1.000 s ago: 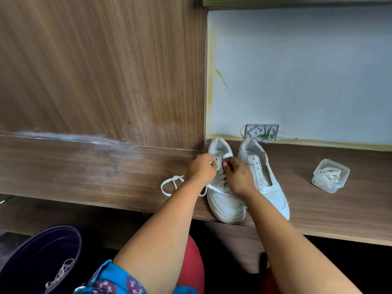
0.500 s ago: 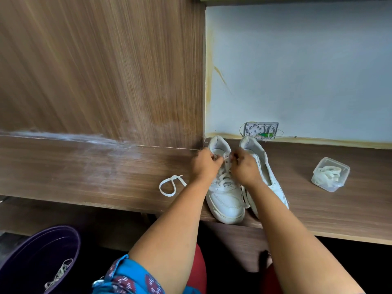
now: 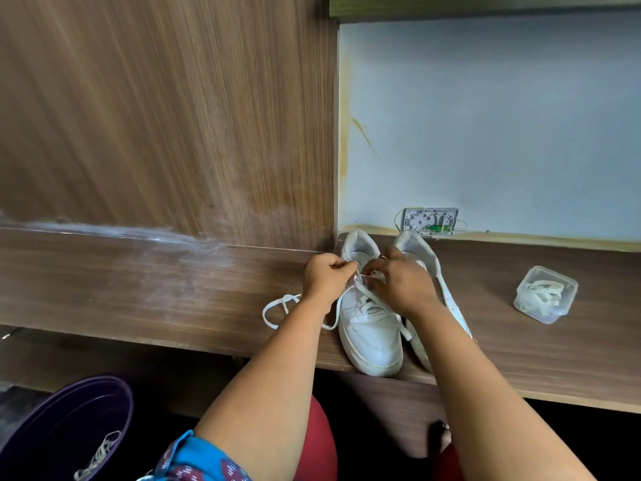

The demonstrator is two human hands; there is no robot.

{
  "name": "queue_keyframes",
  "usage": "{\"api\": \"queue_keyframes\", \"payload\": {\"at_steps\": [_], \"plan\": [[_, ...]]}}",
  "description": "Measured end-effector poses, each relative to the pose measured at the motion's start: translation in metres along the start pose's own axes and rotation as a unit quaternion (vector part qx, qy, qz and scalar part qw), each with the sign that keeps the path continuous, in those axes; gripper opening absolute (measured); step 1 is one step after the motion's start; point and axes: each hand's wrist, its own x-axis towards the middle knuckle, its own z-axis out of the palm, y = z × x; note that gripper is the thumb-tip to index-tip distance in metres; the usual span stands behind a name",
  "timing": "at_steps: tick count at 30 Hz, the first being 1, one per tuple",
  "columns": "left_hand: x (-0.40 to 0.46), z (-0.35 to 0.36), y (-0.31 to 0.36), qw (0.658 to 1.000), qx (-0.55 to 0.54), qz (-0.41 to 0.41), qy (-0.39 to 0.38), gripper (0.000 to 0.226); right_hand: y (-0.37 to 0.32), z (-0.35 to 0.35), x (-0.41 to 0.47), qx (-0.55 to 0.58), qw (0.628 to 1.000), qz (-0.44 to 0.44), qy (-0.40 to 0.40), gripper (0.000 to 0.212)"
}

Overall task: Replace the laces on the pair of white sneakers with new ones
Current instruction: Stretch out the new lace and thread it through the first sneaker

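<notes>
Two white sneakers stand side by side on the wooden ledge, toes toward me. The left sneaker [image 3: 371,335] is partly laced with a white lace [image 3: 277,307] whose loose end loops on the ledge to its left. My left hand [image 3: 326,277] pinches the lace at the sneaker's upper eyelets. My right hand [image 3: 402,282] pinches the other part of the lace over the tongue. The right sneaker [image 3: 440,282] has no lace in its visible eyelets and is mostly hidden by my right forearm.
A small clear plastic box [image 3: 546,295] holding white laces sits on the ledge [image 3: 173,289] to the right. A purple bucket [image 3: 69,425] with a used lace inside stands on the floor at lower left. A small socket plate [image 3: 430,220] is on the wall behind the shoes.
Both hands have moved from the sneaker's middle up to its top eyelets. The loose lace loop on the ledge has shifted slightly.
</notes>
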Motion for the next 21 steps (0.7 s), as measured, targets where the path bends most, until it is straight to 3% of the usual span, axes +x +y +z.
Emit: {"api": "queue_keyframes", "payload": {"at_steps": [2, 4, 5, 6, 7, 8, 9, 10, 11, 12, 14, 15, 17, 21], "plan": [[-0.001, 0.0, 0.0, 1.0, 0.0, 0.002, 0.004, 0.016, 0.001, 0.0, 0.0, 0.035, 0.998, 0.007, 0.051, 0.007], [-0.001, 0.0, 0.0, 1.0, 0.002, 0.002, 0.001, 0.014, 0.004, -0.002, 0.001, 0.182, 0.961, 0.094, 0.186, 0.013], [0.0, 0.0, 0.0, 1.0, 0.002, 0.001, -0.002, 0.014, 0.007, -0.009, 0.003, 0.29, 0.906, 0.162, 0.263, 0.02], [0.0, 0.0, -0.001, 1.0, 0.0, 0.001, -0.003, 0.015, 0.009, -0.018, 0.006, 0.409, 0.825, 0.224, 0.32, 0.024], [0.001, 0.0, -0.002, 1.0, -0.002, 0.001, -0.003, 0.016, 0.009, -0.024, 0.007, 0.516, 0.737, 0.266, 0.346, 0.025], [0.002, 0.0, -0.003, 1.0, -0.006, 0.001, -0.002, 0.017, 0.007, -0.029, 0.008, 0.589, 0.672, 0.284, 0.348, 0.025], [0.002, 0.001, -0.003, 1.0, -0.009, 0.001, -0.001, 0.018, 0.004, -0.032, 0.006, 0.632, 0.641, 0.288, 0.327, 0.025], [0.002, 0.001, -0.003, 1.0, -0.009, 0.0, -0.002, 0.018, 0.0, -0.032, 0.006, 0.647, 0.645, 0.281, 0.296, 0.025], [0.002, 0.001, -0.003, 1.0, -0.008, -0.001, -0.003, 0.018, -0.005, -0.03, 0.004, 0.638, 0.676, 0.263, 0.258, 0.023], [0.002, 0.001, -0.003, 1.0, -0.007, -0.001, -0.004, 0.018, -0.01, -0.025, 0.002, 0.583, 0.746, 0.244, 0.211, 0.02], [0.002, 0.0, -0.003, 1.0, -0.009, 0.0, -0.004, 0.018, -0.01, -0.013, -0.003, 0.319, 0.932, 0.139, 0.102, 0.013], [0.002, 0.0, -0.003, 1.0, -0.009, 0.0, -0.003, 0.017, -0.009, -0.008, -0.003, 0.209, 0.972, 0.083, 0.063, 0.013], [0.002, 0.001, -0.003, 1.0, -0.006, 0.002, -0.004, 0.015, -0.01, -0.003, -0.003, 0.11, 0.994, 0.015, 0.015, 0.021], [0.001, 0.0, -0.003, 1.0, -0.003, 0.016, -0.007, 0.015, -0.011, -0.007, 0.001, -0.02, 1.0, 0.009, 0.011, 0.019]]}}
